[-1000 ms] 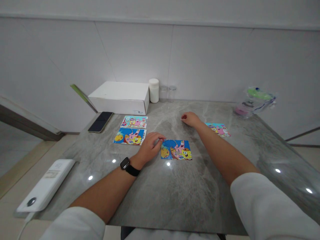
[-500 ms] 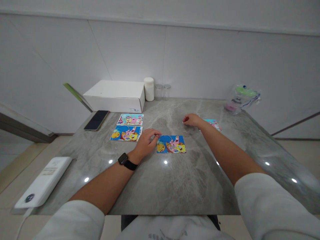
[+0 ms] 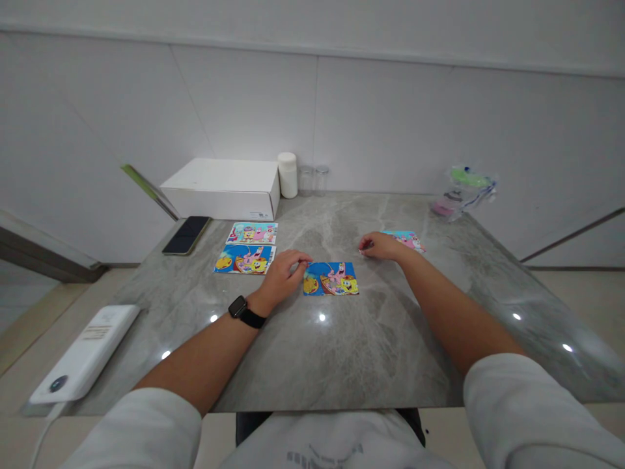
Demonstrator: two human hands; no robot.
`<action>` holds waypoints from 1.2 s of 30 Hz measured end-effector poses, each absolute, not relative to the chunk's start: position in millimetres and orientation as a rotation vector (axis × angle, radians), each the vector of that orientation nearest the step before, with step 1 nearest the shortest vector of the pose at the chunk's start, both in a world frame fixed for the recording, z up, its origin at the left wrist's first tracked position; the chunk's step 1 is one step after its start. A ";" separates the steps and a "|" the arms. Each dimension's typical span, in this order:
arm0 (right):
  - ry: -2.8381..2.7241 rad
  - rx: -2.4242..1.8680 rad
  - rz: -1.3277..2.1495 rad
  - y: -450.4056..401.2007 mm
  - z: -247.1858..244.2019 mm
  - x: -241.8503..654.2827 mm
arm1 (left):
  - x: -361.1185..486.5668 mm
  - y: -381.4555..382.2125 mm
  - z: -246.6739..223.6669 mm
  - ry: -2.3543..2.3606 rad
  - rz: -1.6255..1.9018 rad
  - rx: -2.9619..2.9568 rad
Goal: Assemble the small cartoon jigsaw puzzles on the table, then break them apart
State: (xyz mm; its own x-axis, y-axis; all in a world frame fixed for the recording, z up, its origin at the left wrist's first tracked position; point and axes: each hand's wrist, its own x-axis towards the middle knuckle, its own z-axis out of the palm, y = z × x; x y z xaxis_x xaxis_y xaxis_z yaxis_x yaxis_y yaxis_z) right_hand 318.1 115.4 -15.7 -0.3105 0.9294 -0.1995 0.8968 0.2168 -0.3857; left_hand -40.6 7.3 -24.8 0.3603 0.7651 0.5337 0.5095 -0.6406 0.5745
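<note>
Grey marble table (image 3: pixel 342 365) carries four cartoon picture cards — two (image 3: pixel 251 232) (image 3: pixel 244 260) lie paired at the left, touching edge to edge. The left hand (image 3: pixel 280 281) has fingertips pinched at the left edge of the blue centre card (image 3: pixel 332 279), lying flat. The right hand (image 3: pixel 383 246), fingers curled, rests beside the far-right card (image 3: pixel 405 239) — whether it grips is unclear; by the layout, two cards seem placed, two not.

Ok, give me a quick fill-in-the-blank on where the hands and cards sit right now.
1. The left hand touches the blue card at its ____ edge.
2. The wrist with the black ____ is the left one.
3. Beside the phone, ____ cards lie one behind the other.
4. The right hand rests by the far card on the ____ table.

Missing words: left; watch; two; grey
</note>
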 end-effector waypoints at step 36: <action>-1.889 -1.249 1.485 52.3 11.5 257.8 | -36.9 -2.6 -19.4 0.946 0.941 2.437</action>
